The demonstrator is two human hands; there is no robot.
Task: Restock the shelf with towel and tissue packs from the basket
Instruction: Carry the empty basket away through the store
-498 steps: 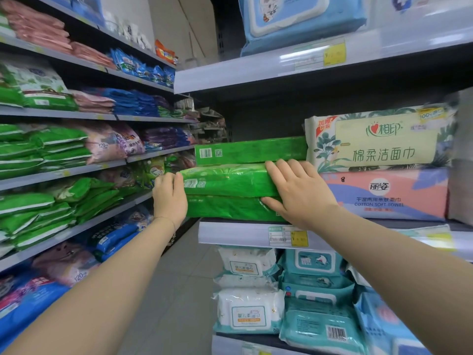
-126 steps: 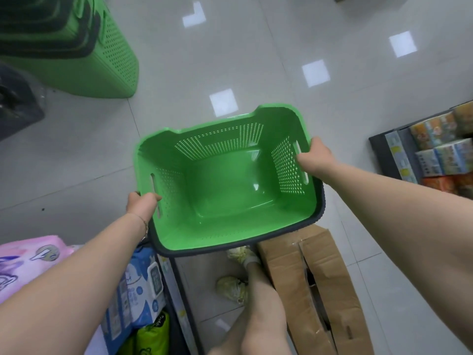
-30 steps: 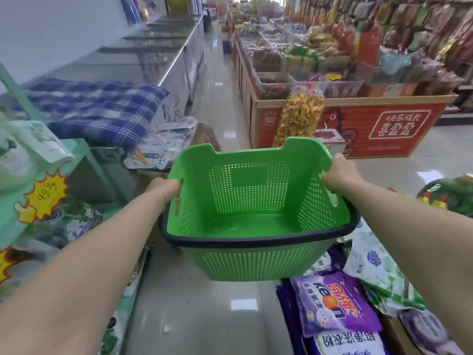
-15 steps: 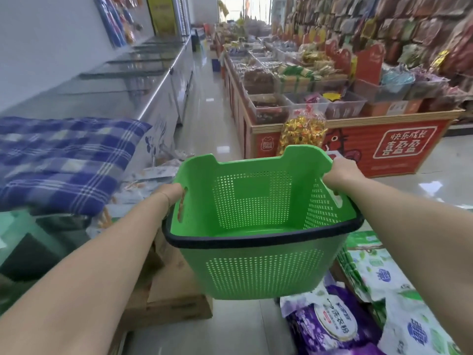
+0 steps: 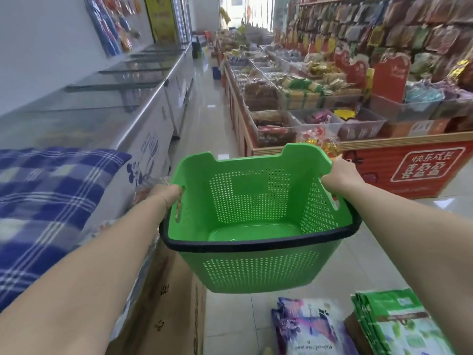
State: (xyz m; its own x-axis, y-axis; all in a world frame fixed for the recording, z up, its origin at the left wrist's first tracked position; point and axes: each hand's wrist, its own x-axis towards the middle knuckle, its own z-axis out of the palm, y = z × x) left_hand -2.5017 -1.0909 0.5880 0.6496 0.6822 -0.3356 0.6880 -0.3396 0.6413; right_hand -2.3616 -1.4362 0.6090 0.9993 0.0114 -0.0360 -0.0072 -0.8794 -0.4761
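Basket (image 5: 256, 267), green plastic, empty, carried by both side handles: left hand (image 5: 166, 194) clamped at 9 o'clock, right hand (image 5: 337, 175) at 3, long axis spanned between.

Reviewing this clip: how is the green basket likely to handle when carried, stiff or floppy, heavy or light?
Probably stiff: the basket shows no sag, held only at its sides by the left hand and right hand. Likely light: it looks empty and its walls are perforated. Might swing or tip, gripped just at the rim.
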